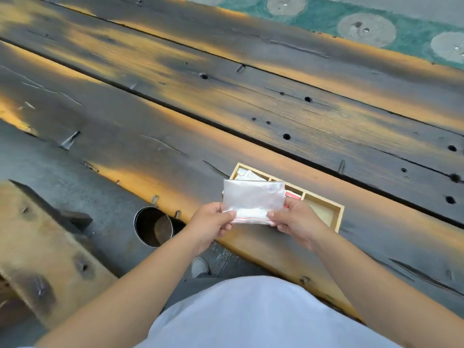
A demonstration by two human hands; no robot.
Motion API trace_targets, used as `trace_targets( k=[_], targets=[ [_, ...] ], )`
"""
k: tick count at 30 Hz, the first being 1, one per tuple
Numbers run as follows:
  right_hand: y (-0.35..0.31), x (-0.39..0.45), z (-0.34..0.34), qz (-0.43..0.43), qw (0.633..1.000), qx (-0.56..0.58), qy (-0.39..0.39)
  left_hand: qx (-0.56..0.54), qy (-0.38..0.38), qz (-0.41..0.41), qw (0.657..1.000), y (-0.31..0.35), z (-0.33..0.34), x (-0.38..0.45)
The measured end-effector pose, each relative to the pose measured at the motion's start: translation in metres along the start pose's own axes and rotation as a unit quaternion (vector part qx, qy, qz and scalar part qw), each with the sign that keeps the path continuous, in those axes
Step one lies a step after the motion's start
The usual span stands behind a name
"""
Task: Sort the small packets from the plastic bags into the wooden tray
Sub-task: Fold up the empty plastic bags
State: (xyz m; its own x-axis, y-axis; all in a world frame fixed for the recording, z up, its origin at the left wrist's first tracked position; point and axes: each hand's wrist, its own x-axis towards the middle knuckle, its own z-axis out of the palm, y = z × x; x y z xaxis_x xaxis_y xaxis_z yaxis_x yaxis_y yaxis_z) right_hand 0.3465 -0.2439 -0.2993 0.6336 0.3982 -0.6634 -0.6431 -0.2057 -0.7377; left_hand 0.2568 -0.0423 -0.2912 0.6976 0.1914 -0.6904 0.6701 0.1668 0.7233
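Looking down from the head camera, both hands are up over the near edge of the table [175, 116], and what a table it is: broad dark planks, charred nearly black in the middle and glowing orange-yellow along the edges, with deep seams running between them on a slant and small round holes and nicks dotted all over.

Left hand [213, 222] pinches the left end of a plastic bag [253, 197], thumb on top and fingers curled under. Right hand [293, 219] pinches the right end the same way, just by the red strip along the bag's near edge. The bag is held clear of the table, cloudy and see-through, with something white bunched along its bottom; I cannot tell whether that is packets.

Right behind the bag sits the wooden tray [336, 217], pale wood, lying on the plank closest to the person and partly hidden by the bag. Its far-left compartment holds white packets [247, 175], the middle one shows a glimpse of red and white, and the right one shows bare wood.

To the left, below the table edge, a shiny metal cylinder [153, 226] stands open-mouthed on grey floor. Further left, a pale wooden bench [37, 247] with dark knots. A pale shoe [200, 267] peeks out between the forearms, above a white shirt [251, 317]. At the far top right, a green rug [326, 18] with pale round patches.
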Motion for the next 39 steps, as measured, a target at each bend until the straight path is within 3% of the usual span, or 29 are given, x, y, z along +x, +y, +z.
trace_targets(
  k=[10, 22, 30, 39],
  targets=[
    [-0.014, 0.049, 0.148, 0.05, 0.991, -0.117, -0.05, -0.124, 0.131, -0.025, 0.983, -0.033, -0.138, -0.016],
    [0.013, 0.113, 0.335, 0.096, 0.967, -0.216, -0.098, -0.226, 0.289, -0.094, 0.926, -0.114, -0.294, -0.031],
    [0.062, 0.18, 0.421, 0.141, 0.958, -0.248, -0.021, -0.281, 0.334, -0.17, 0.884, -0.173, -0.356, 0.021],
    [0.157, 0.292, 0.449, 0.174, 0.933, -0.304, 0.078, -0.307, 0.355, -0.223, 0.854, -0.257, -0.39, 0.132]
  ],
)
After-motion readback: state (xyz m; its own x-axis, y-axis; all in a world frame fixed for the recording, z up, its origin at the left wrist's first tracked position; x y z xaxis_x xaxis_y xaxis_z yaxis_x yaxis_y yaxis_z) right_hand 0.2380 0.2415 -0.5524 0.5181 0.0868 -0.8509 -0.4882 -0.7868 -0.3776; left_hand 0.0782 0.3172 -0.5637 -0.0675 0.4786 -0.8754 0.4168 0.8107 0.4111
